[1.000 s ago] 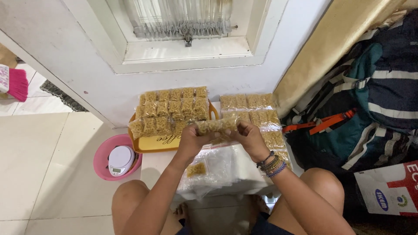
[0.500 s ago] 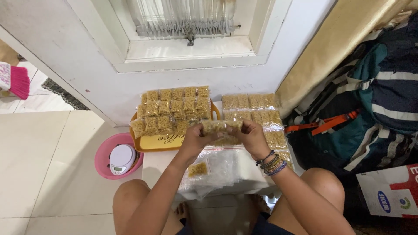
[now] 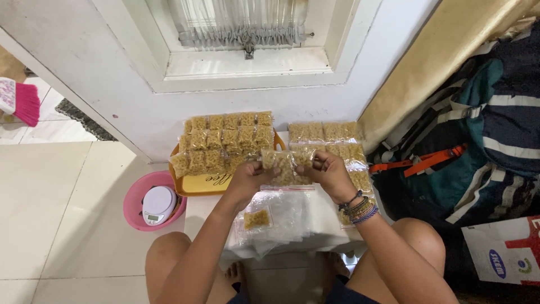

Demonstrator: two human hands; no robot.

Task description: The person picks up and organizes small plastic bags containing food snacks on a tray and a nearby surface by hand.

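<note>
Between both hands: snack bag (image 3: 286,166), contents partly hidden by fingers (image 3: 315,166).

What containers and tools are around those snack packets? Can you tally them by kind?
Orange tray: 1
Pink basin: 1
White kitchen scale: 1
Pink brush: 1
Total: 4

Both arms are bare, a stack of beaded bracelets (image 3: 359,207) rings the right wrist, and dark shorts (image 3: 337,293) show.
</note>
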